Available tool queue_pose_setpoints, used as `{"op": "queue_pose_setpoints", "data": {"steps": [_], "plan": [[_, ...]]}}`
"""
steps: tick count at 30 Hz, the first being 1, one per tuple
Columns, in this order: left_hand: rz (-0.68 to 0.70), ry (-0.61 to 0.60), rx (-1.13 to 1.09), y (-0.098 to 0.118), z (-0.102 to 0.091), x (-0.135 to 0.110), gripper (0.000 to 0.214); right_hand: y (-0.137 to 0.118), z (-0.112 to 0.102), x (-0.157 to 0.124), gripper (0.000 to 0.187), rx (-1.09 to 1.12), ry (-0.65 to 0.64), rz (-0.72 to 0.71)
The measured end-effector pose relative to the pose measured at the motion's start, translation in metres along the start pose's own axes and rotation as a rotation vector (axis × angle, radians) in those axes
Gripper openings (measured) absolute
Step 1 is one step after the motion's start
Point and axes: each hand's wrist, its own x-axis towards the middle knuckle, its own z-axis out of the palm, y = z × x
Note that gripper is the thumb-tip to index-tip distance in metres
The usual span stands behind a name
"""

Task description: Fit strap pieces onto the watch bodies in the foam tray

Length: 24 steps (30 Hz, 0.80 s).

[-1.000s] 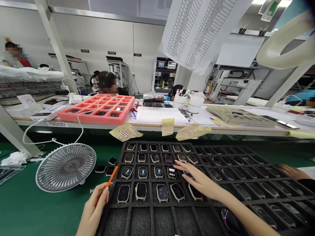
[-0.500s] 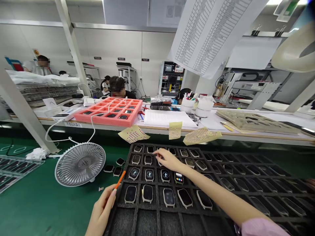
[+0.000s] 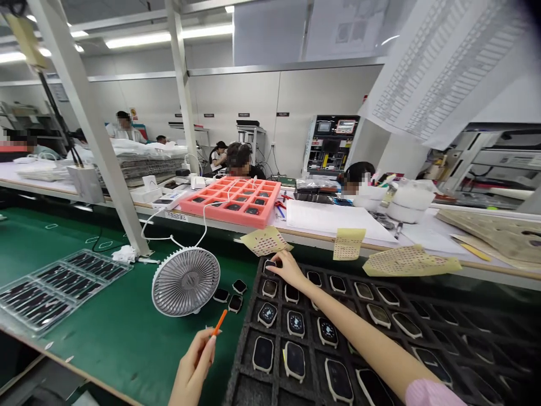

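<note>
In the head view, the hands are working well apart. The left hand [image 3: 192, 366] is pinching an orange stick [image 3: 218, 322] upright over the green bench mat [image 3: 127, 349], while the right hand [image 3: 289, 270] is reaching out, its fingertips [image 3: 274, 270] pressing on a smartwatch [image 3: 269, 265] in the far row of a black foam tray [image 3: 242, 361] (its pockets are keeping the watches from touching).

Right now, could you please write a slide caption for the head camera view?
Right hand reaches a smartwatch in a black foam tray; left hand holds an orange stick.
</note>
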Motion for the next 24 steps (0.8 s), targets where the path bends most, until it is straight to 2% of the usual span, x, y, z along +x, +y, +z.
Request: {"op": "queue_pose_setpoints", "data": {"steps": [4, 7, 9, 11, 14, 18, 24], "plan": [[0.037, -0.117, 0.020, 0.009, 0.009, 0.017, 0.045, -0.009, 0.003, -0.009, 0.024, 0.260, -0.025, -0.009], [0.079, -0.166, 0.007, 0.024, 0.022, 0.027, 0.043, -0.028, 0.004, -0.024, 0.029, 0.453, -0.039, 0.009], [0.100, -0.222, -0.030, 0.033, 0.033, 0.032, 0.041, -0.046, 0.004, -0.038, 0.031, 0.602, -0.092, 0.039], [0.093, -0.282, -0.094, 0.040, 0.044, 0.037, 0.041, -0.064, 0.003, -0.053, 0.028, 0.896, -0.173, 0.128], [-0.013, -0.376, -0.206, 0.045, 0.058, 0.042, 0.046, -0.084, 0.002, -0.072, 0.019, 1.272, -0.231, 0.262], [-0.085, -0.445, -0.255, 0.050, 0.069, 0.041, 0.050, -0.093, 0.003, -0.083, 0.019, 1.345, -0.233, 0.313], [-0.003, -0.397, -0.262, 0.052, 0.074, 0.036, 0.048, -0.095, 0.005, -0.085, 0.021, 1.342, -0.216, 0.331]]}}
